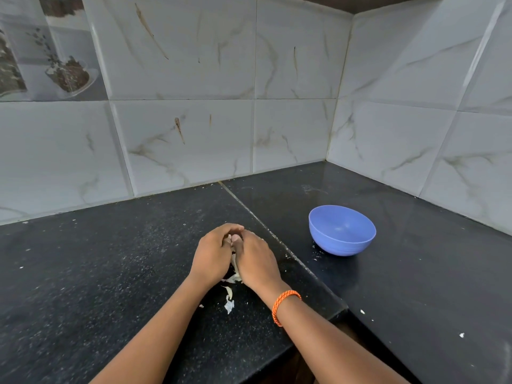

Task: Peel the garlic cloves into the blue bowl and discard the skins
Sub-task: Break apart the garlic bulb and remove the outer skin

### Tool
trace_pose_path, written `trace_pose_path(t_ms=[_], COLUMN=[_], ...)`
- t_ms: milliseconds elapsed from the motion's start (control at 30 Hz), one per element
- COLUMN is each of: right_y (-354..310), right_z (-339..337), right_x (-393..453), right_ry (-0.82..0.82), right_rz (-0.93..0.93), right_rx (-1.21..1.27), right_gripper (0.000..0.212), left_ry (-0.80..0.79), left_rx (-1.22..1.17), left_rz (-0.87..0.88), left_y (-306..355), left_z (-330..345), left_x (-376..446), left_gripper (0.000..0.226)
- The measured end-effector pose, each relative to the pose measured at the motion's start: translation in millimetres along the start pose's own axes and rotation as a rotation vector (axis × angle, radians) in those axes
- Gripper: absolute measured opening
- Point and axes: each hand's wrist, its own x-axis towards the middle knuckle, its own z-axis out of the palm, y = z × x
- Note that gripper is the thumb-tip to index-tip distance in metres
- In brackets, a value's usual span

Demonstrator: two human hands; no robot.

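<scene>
Dark speckled worktop [110,273] in a tiled corner. Blue bowl [342,230] off to the right, seemingly without cloves yet; loose skins [229,300] lying below the wrists, not yet discarded. Early going, by the look of it. Left hand [212,254] and right hand [256,261] pressed together, fingers curled around garlic [235,268], mostly hidden between them.

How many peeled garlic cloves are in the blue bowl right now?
0. The visible inside of the blue bowl is bare, though its near wall hides part of the bottom. Both hands, left hand and right hand, are together working on garlic on the counter.
</scene>
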Motion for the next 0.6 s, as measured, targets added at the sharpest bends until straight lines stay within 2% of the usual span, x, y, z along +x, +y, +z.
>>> trace_pose_path(t_ms=[100, 200, 300, 433, 600], right_y=[4.0, 23.2, 41.0, 47.7, 40.0], right_z=[-15.7, -45.8, -66.7, -73.1, -58.0], right_x=[7.5, 12.1, 5.5, -14.6, -21.3], right_ry=[0.028, 0.065, -0.017, -0.109, -0.011], right_rz=[0.003, -0.033, -0.086, -0.162, -0.201], right_rx=[0.151, 0.154, 0.089, -0.085, -0.236], right_gripper=[0.034, 0.031, 0.029, 0.011, 0.022], left_ry=[-0.022, -0.061, -0.102, -0.109, -0.129], left_rx=[0.025, 0.088, 0.118, 0.157, 0.176], left_rz=[-0.013, 0.026, 0.065, 0.149, 0.123], left_y=[-2.1, -1.2, -3.1, -6.6, -7.4], left_z=[-4.7, -6.3, -3.5, 1.5, 8.4], left_x=[-1.8, -2.8, -1.7, -2.0, -2.7], left_gripper=[0.045, 0.038, 0.035, 0.032, 0.028])
